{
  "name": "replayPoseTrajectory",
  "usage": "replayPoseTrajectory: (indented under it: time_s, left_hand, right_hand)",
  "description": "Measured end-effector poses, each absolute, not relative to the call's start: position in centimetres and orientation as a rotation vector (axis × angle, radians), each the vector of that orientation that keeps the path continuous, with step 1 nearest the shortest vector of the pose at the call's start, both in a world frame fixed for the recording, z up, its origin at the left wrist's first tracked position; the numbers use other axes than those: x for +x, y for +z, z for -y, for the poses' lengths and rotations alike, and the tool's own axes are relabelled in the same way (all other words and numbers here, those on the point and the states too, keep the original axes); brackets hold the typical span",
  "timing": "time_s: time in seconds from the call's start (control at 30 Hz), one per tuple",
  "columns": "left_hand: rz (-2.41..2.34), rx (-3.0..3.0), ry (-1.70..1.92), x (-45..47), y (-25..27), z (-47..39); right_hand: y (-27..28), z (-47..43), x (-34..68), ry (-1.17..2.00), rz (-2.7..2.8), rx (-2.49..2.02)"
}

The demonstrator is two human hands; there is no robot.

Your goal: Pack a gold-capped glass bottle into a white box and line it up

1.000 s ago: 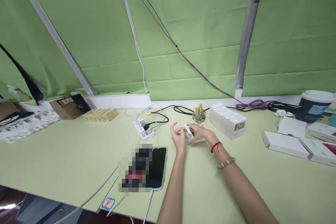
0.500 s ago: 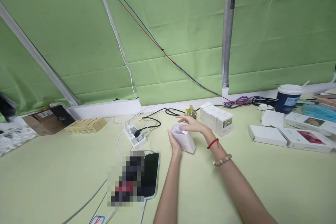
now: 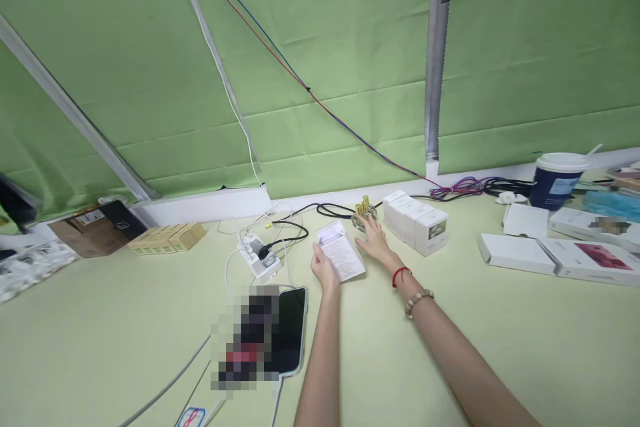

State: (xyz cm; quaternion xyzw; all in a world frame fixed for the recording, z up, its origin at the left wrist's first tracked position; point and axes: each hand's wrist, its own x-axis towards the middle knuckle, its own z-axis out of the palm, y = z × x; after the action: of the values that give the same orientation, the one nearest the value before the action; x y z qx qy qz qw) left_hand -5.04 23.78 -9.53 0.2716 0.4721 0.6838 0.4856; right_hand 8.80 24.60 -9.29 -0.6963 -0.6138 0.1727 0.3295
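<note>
While the left hand [image 3: 324, 269] now pinches the small white box [image 3: 341, 253] alone, tilted just above the surface [image 3: 125, 307], the right hand [image 3: 374, 241] has let go and reaches, fingers spread, toward the gold-capped bottles [image 3: 363, 212] beside the row of white boxes [image 3: 416, 221].

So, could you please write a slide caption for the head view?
Left hand holds a small white printed carton; right hand reaches gold-capped glass bottles.
</note>
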Motion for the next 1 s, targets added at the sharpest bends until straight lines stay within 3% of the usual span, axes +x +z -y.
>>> replayPoseTrajectory:
  time_s: [0.33, 0.47, 0.6, 0.8, 1.0]
  left_hand:
    - [-1.242, 0.773, 1.662, -5.4, -10.1, -24.5]
    - [-1.311, 0.792, 1.654, -5.4, -10.2, -24.2]
    - [-1.323, 1.241, 1.731, -5.4, -10.9, -24.0]
    - [-1.439, 1.679, 1.441, -5.3, -10.7, -23.2]
    - [-1.384, 1.617, 1.491, -5.4, -10.3, -23.6]
  right_hand:
    - [-10.4, -25.4, 8.9, 0.306, 1.61, -1.886]
    - [-11.0, -25.7, 9.0, 0.387, 1.594, -1.933]
    - [-11.3, -25.7, 9.2, 0.438, 1.599, -1.947]
    - [-10.5, -25.3, 9.8, 0.491, 1.643, -1.936]
    - [-7.0, -24.4, 11.8, 0.734, 1.683, -2.027]
